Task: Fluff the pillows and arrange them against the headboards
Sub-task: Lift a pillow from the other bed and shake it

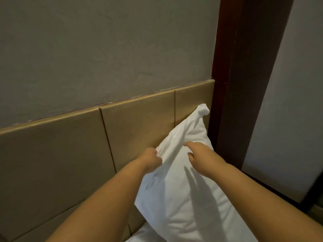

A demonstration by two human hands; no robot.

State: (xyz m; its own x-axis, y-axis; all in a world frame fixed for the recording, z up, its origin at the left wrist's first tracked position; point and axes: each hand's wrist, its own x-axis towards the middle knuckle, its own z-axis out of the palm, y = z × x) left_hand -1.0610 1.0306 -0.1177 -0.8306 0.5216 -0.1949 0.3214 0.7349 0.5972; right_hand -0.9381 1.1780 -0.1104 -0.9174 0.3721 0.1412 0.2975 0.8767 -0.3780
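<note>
A white pillow (181, 198) stands upright on one corner, leaning toward the tan padded headboard (73, 154); its top corner pokes up near the headboard's right end. My left hand (151, 161) is closed on the pillow's left edge, pinching the fabric. My right hand (197, 154) rests on the pillow's upper front face with its fingers spread, pressing the cover rather than gripping it. The pillow's lower end runs out of the frame at the bottom.
A dark red-brown wooden post (232, 95) rises right beside the headboard's right end, close to the pillow. A grey wall (97, 49) fills the space above. White bed linen (139, 236) shows at the bottom edge.
</note>
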